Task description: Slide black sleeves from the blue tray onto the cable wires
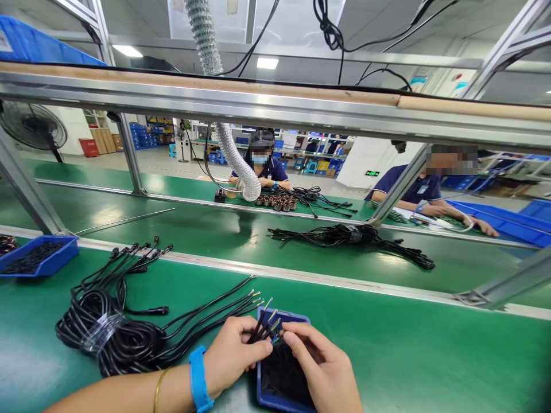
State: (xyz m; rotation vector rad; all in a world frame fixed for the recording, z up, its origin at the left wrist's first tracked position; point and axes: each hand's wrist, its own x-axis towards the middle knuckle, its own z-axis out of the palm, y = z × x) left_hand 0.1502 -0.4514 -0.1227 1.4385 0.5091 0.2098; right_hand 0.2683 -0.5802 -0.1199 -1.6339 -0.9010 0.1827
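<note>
While metal framing [241,109] spans the green counter [430,350], the left hand [232,349] pinches black cables [255,334]; the right hand [328,364], fingers pressed together, is at their ends.

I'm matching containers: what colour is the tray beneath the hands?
The tray is blue, seen best in the head view.

A silver hose [235,158] hangs down behind a metal rail [275,109]. At the left stands a fan [32,123], with a red box [89,147] farther back. Across the bench [430,355], a masked person [279,174] sits behind copper-coloured parts [282,202]; another person [424,187] is beside a blue bin [510,222]. A green sign [372,173] glows behind.
</note>
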